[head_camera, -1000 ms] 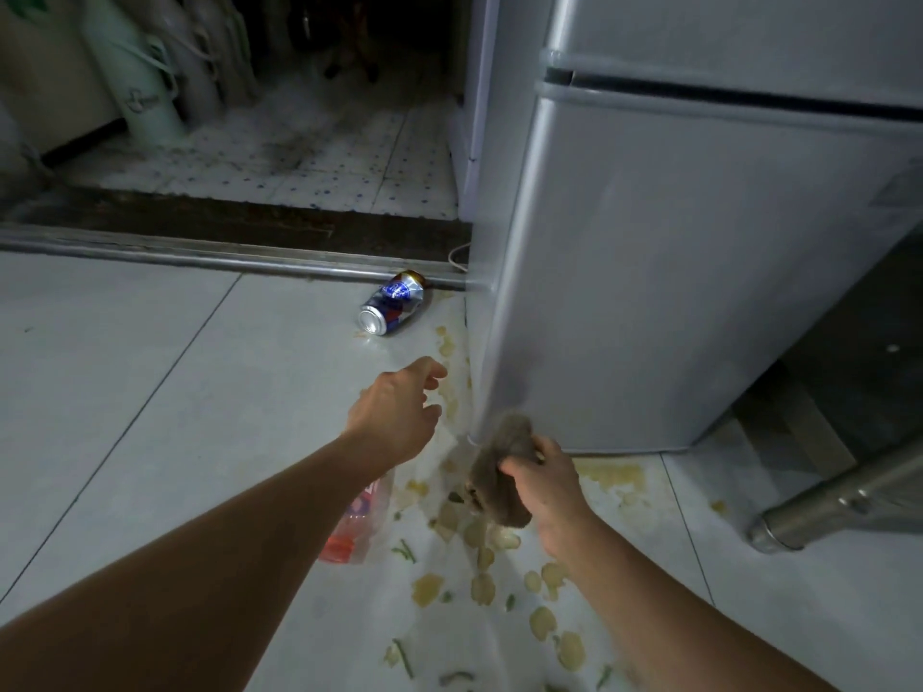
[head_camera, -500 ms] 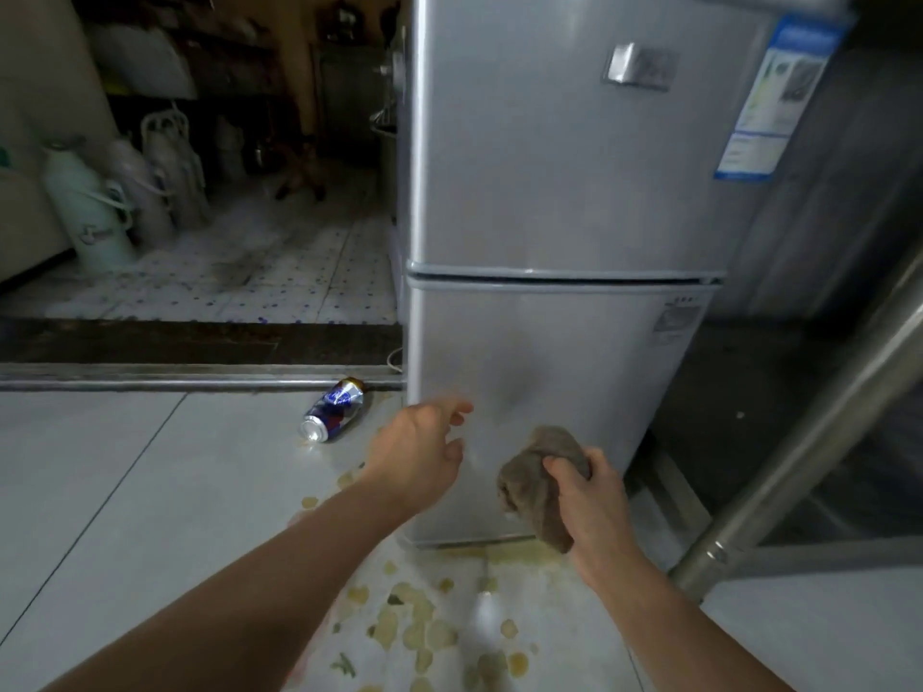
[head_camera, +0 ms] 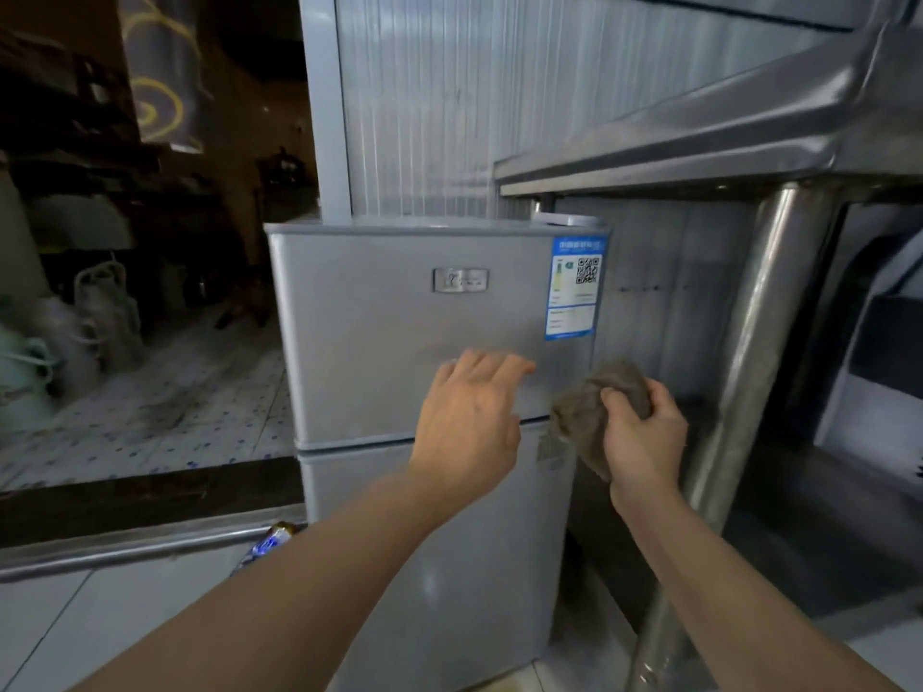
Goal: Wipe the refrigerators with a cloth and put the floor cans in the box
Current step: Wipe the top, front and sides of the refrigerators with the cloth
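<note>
Cloth (head_camera: 589, 417), soft and limp so best kept bunched in the palm, was gripped by right hand (head_camera: 644, 437) at fridge (head_camera: 379, 322) upper door's lower right corner, left hand (head_camera: 469, 422) fingers relaxed, empty, can (head_camera: 267, 541) lay on floor by fridge base.

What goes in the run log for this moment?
phase: wiping | right hand: grips cloth | left hand: open, before refrigerator upper door | can: on floor

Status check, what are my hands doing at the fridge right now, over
Left hand open, fingers at the fridge upper door. Right hand grips the cloth by the door's right edge. Blue can on the floor, left of the fridge.
</note>
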The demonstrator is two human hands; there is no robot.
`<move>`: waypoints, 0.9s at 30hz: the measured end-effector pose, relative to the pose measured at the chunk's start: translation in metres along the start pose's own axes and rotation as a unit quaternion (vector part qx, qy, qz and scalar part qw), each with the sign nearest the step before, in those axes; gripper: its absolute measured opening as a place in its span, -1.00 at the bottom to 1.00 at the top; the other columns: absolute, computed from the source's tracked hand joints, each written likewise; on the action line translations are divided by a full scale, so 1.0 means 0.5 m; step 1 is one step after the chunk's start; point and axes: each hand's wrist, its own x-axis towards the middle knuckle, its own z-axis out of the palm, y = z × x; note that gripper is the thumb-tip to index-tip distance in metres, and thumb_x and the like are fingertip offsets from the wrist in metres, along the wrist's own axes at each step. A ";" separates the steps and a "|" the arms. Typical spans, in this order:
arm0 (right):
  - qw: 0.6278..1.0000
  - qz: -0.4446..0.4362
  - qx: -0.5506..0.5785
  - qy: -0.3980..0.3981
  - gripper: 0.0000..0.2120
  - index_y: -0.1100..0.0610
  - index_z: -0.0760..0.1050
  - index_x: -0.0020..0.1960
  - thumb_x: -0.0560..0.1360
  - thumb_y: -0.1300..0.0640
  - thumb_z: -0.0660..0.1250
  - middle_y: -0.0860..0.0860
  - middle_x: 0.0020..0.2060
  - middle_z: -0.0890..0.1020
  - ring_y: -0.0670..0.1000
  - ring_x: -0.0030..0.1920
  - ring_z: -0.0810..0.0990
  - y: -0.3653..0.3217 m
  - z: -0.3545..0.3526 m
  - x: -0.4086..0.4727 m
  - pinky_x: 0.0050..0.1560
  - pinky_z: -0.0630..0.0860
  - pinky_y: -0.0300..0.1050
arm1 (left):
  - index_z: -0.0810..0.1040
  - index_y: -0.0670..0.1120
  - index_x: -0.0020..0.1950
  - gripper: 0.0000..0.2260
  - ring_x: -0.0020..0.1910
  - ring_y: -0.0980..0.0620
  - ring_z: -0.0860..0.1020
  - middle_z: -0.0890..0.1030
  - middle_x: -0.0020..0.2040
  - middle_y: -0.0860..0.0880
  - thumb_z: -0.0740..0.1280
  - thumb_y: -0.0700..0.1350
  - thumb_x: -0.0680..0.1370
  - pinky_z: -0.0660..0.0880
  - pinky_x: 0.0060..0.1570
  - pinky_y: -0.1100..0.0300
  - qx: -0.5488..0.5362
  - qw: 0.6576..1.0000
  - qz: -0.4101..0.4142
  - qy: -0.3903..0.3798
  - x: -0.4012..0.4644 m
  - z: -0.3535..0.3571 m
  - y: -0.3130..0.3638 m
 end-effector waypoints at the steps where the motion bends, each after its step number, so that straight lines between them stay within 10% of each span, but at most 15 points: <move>1: 1.000 -0.012 0.004 0.004 -0.81 0.01 0.52 0.04 0.46 0.22 0.33 -0.05 -0.18 0.59 -0.02 -0.11 0.59 -0.011 0.006 0.021 0.02 0.55 -0.05 | 0.45 -0.06 0.26 -0.54 0.27 -0.07 0.40 0.51 0.25 -0.01 0.36 -0.22 0.36 0.30 0.21 0.07 0.021 0.999 0.019 0.017 0.026 -0.005 0.005; 13: 0.996 -0.086 0.034 0.006 -0.77 0.11 0.53 0.11 0.46 0.18 0.32 0.02 -0.08 0.60 0.03 -0.02 0.59 -0.122 0.105 0.222 0.06 0.52 -0.15 | 0.14 0.00 0.44 -0.36 0.51 -0.14 -0.08 -0.01 0.54 -0.07 0.35 -0.12 0.43 -0.13 0.43 -0.13 0.214 0.975 0.040 0.037 0.216 -0.008 0.012; 18: 0.993 -0.043 0.053 -0.095 -0.90 0.00 0.50 -0.12 0.53 0.15 0.25 0.06 -0.08 0.62 0.03 -0.04 0.62 -0.143 0.126 0.247 -0.05 0.58 -0.09 | 0.10 0.00 0.45 -0.30 0.49 -0.13 -0.04 0.05 0.50 -0.09 0.38 -0.09 0.41 -0.15 0.42 -0.15 0.223 0.973 0.029 0.052 0.227 0.014 -0.001; 27: 0.987 -0.053 0.074 -0.136 -0.85 -0.04 0.46 0.08 0.59 0.12 0.16 -0.03 -0.10 0.61 -0.04 -0.07 0.62 -0.110 0.128 0.243 -0.14 0.58 -0.10 | 0.14 -0.01 0.43 -0.29 0.45 -0.16 0.01 0.12 0.46 -0.10 0.40 -0.10 0.36 -0.23 0.40 -0.14 0.224 0.968 0.033 0.109 0.227 0.049 -0.004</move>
